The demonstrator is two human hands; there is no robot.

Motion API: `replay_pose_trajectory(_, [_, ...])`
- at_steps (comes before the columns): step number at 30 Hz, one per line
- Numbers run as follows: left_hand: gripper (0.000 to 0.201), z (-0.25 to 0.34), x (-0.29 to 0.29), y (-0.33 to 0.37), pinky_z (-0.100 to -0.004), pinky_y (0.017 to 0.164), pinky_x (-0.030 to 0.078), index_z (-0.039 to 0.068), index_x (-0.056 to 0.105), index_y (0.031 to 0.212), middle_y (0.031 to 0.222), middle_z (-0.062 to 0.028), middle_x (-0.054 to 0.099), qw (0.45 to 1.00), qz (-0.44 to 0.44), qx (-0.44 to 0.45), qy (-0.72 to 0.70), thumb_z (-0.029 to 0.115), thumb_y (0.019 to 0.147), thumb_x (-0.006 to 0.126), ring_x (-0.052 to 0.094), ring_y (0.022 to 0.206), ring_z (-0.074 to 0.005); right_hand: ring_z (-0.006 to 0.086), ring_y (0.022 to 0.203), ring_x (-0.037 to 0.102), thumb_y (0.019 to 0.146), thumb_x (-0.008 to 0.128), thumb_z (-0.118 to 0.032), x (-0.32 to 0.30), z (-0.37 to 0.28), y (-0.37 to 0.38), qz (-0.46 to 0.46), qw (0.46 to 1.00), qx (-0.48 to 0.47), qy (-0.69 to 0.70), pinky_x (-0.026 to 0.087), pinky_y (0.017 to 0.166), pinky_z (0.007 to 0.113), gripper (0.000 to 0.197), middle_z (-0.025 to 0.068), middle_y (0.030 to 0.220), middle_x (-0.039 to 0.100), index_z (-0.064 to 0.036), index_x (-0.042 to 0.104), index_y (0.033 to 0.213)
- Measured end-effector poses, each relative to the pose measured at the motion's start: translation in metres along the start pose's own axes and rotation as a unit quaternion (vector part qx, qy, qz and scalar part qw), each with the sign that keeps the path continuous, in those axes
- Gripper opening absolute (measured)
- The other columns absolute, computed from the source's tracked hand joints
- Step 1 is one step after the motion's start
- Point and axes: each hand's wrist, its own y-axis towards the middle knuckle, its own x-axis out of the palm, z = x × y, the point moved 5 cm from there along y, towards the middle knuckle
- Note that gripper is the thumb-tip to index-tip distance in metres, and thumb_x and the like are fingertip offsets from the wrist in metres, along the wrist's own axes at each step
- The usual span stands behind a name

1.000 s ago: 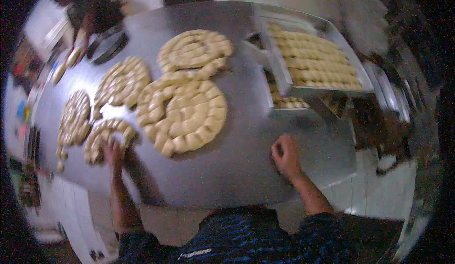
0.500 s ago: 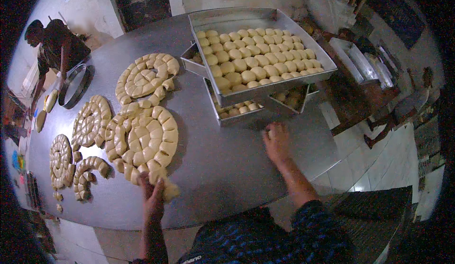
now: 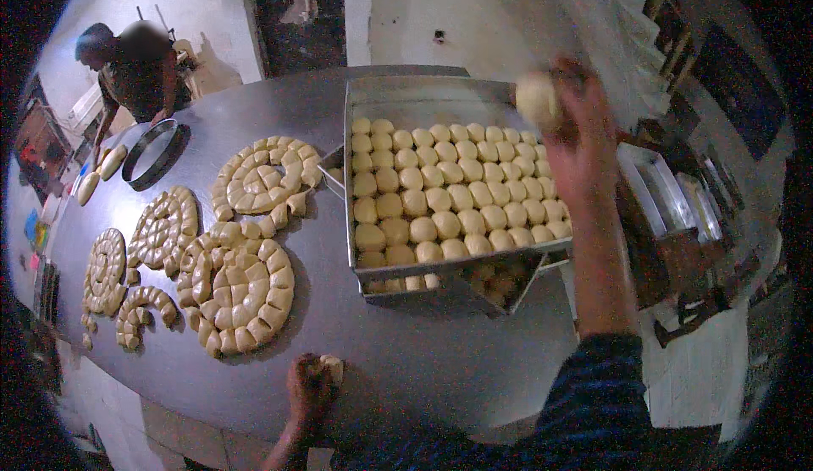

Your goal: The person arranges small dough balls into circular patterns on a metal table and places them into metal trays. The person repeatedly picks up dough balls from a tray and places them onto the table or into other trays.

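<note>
My right hand is raised over the far right corner of a metal tray, its fingers closed on a pale round dough ball. Rows of smooth dough balls fill most of that tray. Low at the table's near edge, my left hand is closed around a piece of dough, partly hidden by the fingers. Just beyond it lies a large coil of cut dough pieces, with further coils behind and to the left.
Other trays sit beneath the top one, and a lower tray of dough juts out askew. A black metal hoop stands at the far left near two long dough pieces. Another person leans over the table there. More trays stand at right.
My right hand has risen from the table to above the tray's far right side, carrying a dough ball. My left hand has drawn back from the coil with a dough piece. The view has shifted.
</note>
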Motion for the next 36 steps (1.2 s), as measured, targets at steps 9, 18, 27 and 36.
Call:
replay_pose_trajectory(9, [0.023, -0.015, 0.008, -0.001, -0.0386, 0.072, 0.043, 0.004, 0.053, 0.091, 0.087, -0.015, 0.053, 0.999, 0.002, -0.022, 0.045, 0.013, 0.072, 0.063, 0.052, 0.082, -0.0335, 0.0246, 0.091, 0.058, 0.081, 0.054, -0.027, 0.323, 0.04, -0.045, -0.381, 0.849, 0.238, 0.277, 0.044, 0.081, 0.034, 0.034, 0.011, 0.106, 0.06, -0.0053, 0.058, 0.107])
replay_pose_trajectory(18, [0.032, -0.025, 0.011, -0.005, -0.0391, 0.076, 0.044, 0.006, 0.054, 0.101, 0.099, -0.0166, 0.052, 0.998, -0.041, -0.02, 0.035, 0.012, 0.071, 0.065, 0.052, 0.09, -0.0336, 0.0334, 0.106, 0.05, 0.088, 0.039, -0.033, 0.398, -0.036, -0.059, -0.522, 0.8, 0.188, 0.227, 0.039, 0.088, 0.037, 0.042, 0.0188, 0.117, 0.051, -0.0029, 0.05, 0.115])
replay_pose_trajectory(27, [0.036, -0.002, 0.001, -0.003, -0.0395, 0.076, 0.044, 0.006, 0.053, 0.101, 0.097, -0.0161, 0.052, 0.994, -0.067, 0.063, 0.053, 0.01, 0.067, 0.064, 0.052, 0.089, -0.0359, 0.0309, 0.119, 0.04, 0.091, 0.032, -0.044, 0.302, -0.019, -0.044, -0.369, 0.816, 0.314, 0.316, 0.029, 0.1, 0.04, 0.052, 0.0176, 0.127, 0.043, -0.0079, 0.04, 0.127])
replay_pose_trajectory(36, [0.022, -0.005, -0.009, -0.014, -0.0331, 0.069, 0.046, 0.006, 0.054, 0.102, 0.088, -0.0124, 0.06, 0.924, -0.233, -0.158, -0.258, 0.016, 0.082, 0.057, 0.058, 0.078, -0.0226, 0.0256, 0.111, 0.045, 0.082, 0.057, -0.036, 0.009, -0.213, -0.052, -0.368, 0.81, 0.037, 0.455, 0.03, 0.097, 0.041, 0.047, 0.0109, 0.118, 0.051, -0.0076, 0.05, 0.118])
